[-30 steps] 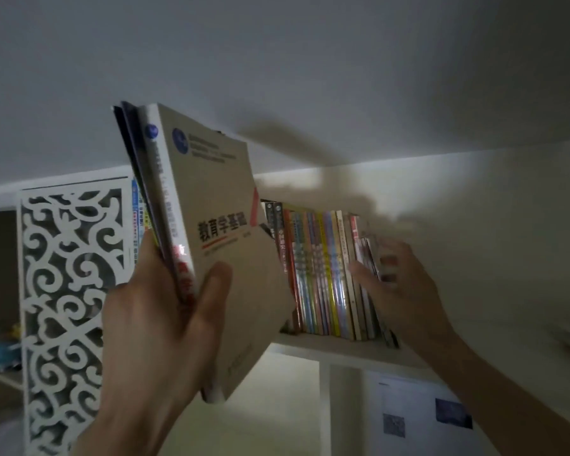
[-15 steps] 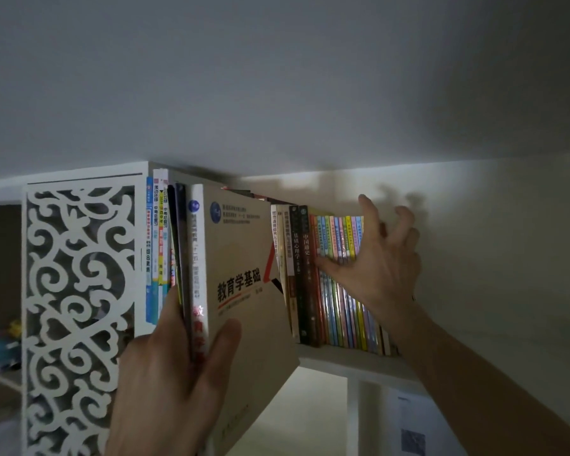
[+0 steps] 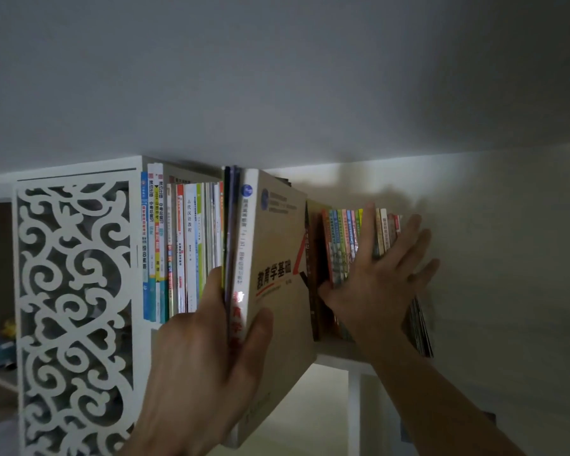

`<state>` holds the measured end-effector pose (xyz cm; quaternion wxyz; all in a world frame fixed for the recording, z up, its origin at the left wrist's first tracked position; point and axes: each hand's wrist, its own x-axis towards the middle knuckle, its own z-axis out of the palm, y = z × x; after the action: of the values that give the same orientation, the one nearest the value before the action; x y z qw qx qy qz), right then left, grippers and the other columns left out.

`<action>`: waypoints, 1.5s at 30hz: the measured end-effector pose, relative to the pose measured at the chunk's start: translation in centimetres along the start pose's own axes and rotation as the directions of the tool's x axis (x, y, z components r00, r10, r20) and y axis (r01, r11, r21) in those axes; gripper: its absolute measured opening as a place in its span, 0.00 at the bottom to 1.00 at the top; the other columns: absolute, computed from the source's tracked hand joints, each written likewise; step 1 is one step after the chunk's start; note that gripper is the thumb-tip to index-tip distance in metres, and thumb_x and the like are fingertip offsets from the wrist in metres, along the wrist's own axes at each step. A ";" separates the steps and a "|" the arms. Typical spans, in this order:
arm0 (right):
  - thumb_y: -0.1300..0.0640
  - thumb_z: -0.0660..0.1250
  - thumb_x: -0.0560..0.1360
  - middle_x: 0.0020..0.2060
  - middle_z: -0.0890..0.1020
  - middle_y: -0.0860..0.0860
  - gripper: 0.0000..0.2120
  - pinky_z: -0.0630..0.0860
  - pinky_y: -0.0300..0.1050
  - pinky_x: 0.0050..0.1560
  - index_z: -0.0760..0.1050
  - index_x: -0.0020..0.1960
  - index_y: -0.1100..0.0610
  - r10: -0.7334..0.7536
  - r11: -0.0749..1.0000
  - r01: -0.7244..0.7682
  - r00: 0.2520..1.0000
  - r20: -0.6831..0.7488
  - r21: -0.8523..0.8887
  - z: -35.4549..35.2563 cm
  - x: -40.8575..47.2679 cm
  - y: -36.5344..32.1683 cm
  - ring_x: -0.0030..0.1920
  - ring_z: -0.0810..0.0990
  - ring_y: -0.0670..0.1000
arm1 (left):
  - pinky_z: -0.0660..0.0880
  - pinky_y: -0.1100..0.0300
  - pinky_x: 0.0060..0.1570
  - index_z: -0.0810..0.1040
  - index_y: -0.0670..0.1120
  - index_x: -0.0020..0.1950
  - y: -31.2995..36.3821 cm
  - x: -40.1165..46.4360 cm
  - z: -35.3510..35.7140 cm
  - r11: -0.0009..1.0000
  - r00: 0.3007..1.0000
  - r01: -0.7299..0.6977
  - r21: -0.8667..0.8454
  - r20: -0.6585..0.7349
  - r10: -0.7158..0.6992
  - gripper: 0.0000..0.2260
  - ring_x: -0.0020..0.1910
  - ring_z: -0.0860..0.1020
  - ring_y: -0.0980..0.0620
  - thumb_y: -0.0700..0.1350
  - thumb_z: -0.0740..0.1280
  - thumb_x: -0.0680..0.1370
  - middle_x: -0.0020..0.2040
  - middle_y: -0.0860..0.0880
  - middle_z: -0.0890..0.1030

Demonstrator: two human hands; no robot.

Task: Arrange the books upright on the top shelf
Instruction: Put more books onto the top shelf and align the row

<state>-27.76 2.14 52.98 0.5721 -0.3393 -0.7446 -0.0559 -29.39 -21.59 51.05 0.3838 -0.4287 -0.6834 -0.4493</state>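
My left hand [image 3: 211, 366] grips a small stack of books by the spines, a thick tan textbook [image 3: 277, 258] outermost, with thin dark books behind it. The stack stands upright, pushed partway into a gap on the top shelf [image 3: 336, 352]. A row of upright books [image 3: 185, 245] stands to its left. My right hand [image 3: 379, 278] presses flat, fingers spread, against the spines of a row of thin colourful books [image 3: 343, 241] on the right, which lean slightly.
A white carved lattice panel [image 3: 76, 307] forms the shelf's left end. The ceiling [image 3: 277, 77] sits just above the book tops. A white wall [image 3: 507, 258] lies to the right. A white upright [image 3: 354, 406] stands below the shelf.
My left hand has carried the stack up and rightward into the shelf gap, now upright. My right hand slid to the right along the thin books and presses them back.
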 end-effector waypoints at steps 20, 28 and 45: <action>0.29 0.76 0.56 0.75 0.57 0.70 0.68 0.64 0.73 0.67 0.42 0.83 0.49 0.180 0.982 -0.179 0.984 -0.012 0.059 1.4 -1.2 0.4 0.72 0.61 0.74 | 0.59 0.84 0.24 0.76 0.49 0.65 -1.9 -2.1 -3.2 0.972 0.975 0.222 -0.078 0.030 -0.220 0.28 0.25 0.69 0.75 0.63 0.62 0.71 0.40 0.75 0.69; 0.31 0.79 0.56 0.68 0.65 0.69 0.68 0.73 0.69 0.58 0.45 0.83 0.49 0.135 0.983 -0.133 0.991 -0.005 0.128 -1.3 -0.6 3.5 0.63 0.69 0.72 | 0.67 0.85 0.40 0.76 0.59 0.62 -0.5 -3.0 -3.5 0.972 0.984 0.163 -0.167 -0.041 -0.172 0.23 0.42 0.78 0.77 0.63 0.66 0.69 0.42 0.78 0.78; 0.31 0.80 0.56 0.71 0.62 0.63 0.66 0.71 0.74 0.59 0.40 0.80 0.39 0.328 0.911 -0.297 0.942 -0.068 0.288 -8.5 0.3 10.2 0.67 0.67 0.72 | 0.72 0.69 0.28 0.68 0.43 0.71 3.8 7.3 14.7 1.000 0.995 -0.019 -0.004 0.099 0.019 0.20 0.29 0.75 0.61 0.55 0.55 0.86 0.42 0.54 0.80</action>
<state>-15.07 6.02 53.07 0.6569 -0.3681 -0.6469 0.1204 -30.34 -5.11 54.33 0.3533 -0.4575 -0.6967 -0.4248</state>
